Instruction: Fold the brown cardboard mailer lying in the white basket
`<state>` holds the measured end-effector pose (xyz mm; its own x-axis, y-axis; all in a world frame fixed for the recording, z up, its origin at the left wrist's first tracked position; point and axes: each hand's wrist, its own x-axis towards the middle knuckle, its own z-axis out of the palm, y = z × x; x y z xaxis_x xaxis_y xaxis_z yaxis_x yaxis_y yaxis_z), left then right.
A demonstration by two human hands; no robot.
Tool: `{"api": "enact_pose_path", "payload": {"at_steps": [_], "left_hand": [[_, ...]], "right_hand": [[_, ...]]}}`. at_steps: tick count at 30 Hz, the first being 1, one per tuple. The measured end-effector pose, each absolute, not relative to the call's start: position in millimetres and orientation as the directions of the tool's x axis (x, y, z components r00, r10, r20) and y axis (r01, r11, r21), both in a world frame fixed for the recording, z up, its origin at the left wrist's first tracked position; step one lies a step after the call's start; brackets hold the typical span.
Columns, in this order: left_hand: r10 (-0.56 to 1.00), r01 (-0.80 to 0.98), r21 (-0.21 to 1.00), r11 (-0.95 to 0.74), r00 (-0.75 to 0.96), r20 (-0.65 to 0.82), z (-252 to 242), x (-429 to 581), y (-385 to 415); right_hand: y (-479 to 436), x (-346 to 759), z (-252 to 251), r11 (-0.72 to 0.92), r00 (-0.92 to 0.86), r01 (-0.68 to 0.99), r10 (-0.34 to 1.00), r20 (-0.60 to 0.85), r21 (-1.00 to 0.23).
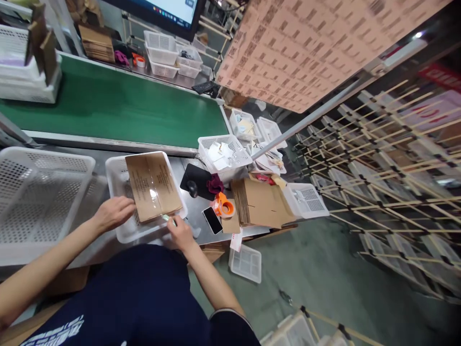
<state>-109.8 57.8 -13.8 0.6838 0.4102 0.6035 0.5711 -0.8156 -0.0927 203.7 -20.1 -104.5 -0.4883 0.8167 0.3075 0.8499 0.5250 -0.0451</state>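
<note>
Navy-shirted person [144, 298]: half-open left hand [114, 214] touches carton [153, 180], right [180, 233] grips tool [165, 217].

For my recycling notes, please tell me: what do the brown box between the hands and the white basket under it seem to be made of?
Box: probably cardboard, matt, by its brown printed face; the shiny strip looks like tape. Basket: likely moulded plastic, smooth, with a rounded rim.
</note>
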Motion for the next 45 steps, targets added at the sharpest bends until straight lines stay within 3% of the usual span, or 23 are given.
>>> {"api": "enact_pose_path", "payload": {"at_steps": [5, 11, 16, 18, 20, 22, 25, 30, 37, 42, 45], "left_hand": [[0.597, 0.646, 0.101, -0.756, 0.618, 0.511, -32, -70, 55], [0.673, 0.719, 0.129, -0.682, 0.550, 0.495, -58, -44, 45], [0.664, 0.681, 0.162, -0.714, 0.588, 0.462, -59, -77, 42], [0.679, 0.666, 0.198, -0.719, 0.611, 0.408, -59, -99, 37], [0.706, 0.658, 0.266, -0.704, 0.613, 0.354, -60, -121, 28], [0.757, 0.674, 0.346, -0.653, 0.574, 0.310, -59, -139, 15], [0.832, 0.727, 0.405, -0.554, 0.486, 0.266, -55, -150, -3], [0.888, 0.790, 0.406, -0.459, 0.398, 0.229, -51, -143, -5], [0.922, 0.808, 0.451, -0.379, 0.288, 0.259, -32, -151, 36], [0.883, 0.856, 0.305, -0.417, 0.302, 0.360, 3, -147, 102], [0.885, 0.911, 0.193, -0.365, 0.276, 0.375, -1, -139, 151]], "right_hand": [[3, 233, -100, 0.616, -0.555, 0.785, 0.748, 0.362, -0.067], [16, 276, -86, 0.669, -0.568, 0.732, 0.704, 0.426, -0.131], [69, 290, -50, 0.652, -0.482, 0.696, 0.734, 0.477, -0.301], [123, 268, -30, 0.550, -0.402, 0.668, 0.834, 0.379, -0.501], [190, 231, -13, 0.352, -0.351, 0.613, 0.924, 0.155, -0.707], [257, 189, -3, 0.234, -0.396, 0.572, 0.918, -0.015, -0.786], [332, 136, -5, 0.228, -0.559, 0.543, 0.816, -0.146, -0.808], [375, 109, -29, 0.163, -0.727, 0.512, 0.605, -0.325, -0.843], [392, 106, -45, 0.149, -0.800, 0.413, 0.530, -0.280, -0.898], [404, 101, -43, 0.138, -0.874, 0.321, 0.424, -0.237, -0.937], [409, 102, -37, 0.109, -0.888, 0.318, 0.382, -0.255, -0.942]]}}
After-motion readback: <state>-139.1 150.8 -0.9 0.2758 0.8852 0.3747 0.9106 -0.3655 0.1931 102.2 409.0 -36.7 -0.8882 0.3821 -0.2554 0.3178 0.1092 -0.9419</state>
